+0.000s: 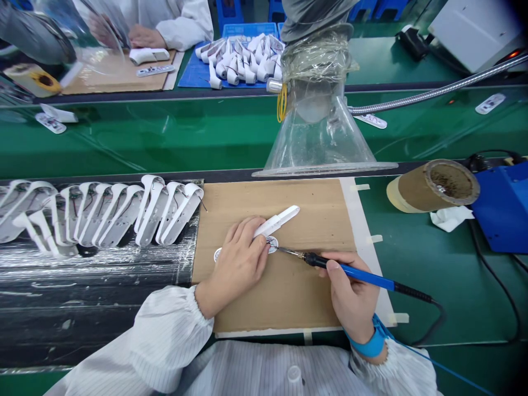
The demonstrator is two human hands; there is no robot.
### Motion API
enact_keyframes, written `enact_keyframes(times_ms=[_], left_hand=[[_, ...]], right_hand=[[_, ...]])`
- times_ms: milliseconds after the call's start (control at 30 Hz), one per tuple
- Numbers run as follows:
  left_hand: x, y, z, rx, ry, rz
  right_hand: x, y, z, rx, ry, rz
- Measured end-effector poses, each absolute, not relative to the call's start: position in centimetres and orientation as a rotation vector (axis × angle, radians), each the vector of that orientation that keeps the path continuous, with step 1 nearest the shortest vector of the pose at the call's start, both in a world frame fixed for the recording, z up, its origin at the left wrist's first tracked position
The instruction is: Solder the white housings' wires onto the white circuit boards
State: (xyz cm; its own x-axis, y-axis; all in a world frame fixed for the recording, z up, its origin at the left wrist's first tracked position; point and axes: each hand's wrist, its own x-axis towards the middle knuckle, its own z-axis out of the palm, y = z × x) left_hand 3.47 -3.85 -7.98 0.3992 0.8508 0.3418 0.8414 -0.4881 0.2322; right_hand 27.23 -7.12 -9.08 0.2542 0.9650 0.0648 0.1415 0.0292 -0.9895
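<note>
My right hand (352, 291) grips a soldering iron (350, 270) by its blue and black handle. The iron's tip touches or nearly touches the end of a small white oval panel (273, 245) lying on the cardboard. My left hand (239, 264) lies over that panel, covering its middle, with the fingers closed around a long white plastic housing (282, 220). The housing slants away to the upper right. Dark wires or parts show near the fingertips, too small to make out. A blue strap (369, 342) circles my right wrist.
White housings with wires (119, 214) stand in a row at left. A clear fume hood (319, 137) hangs ahead. To the right are a brown cylindrical container (433, 186), a white tissue (451, 218) and a blue box (501, 203). Across sits a person (181, 27) near piled white parts (243, 60).
</note>
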Motion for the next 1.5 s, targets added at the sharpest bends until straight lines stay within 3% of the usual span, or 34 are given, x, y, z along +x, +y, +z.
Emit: enact_keyframes(times_ms=[1500], left_hand=[[3.8,-3.9,-8.1,2.577,1.597,0.693]], right_hand=[[26.8,-6.6,-8.7,-1.394,-1.105,0.945]])
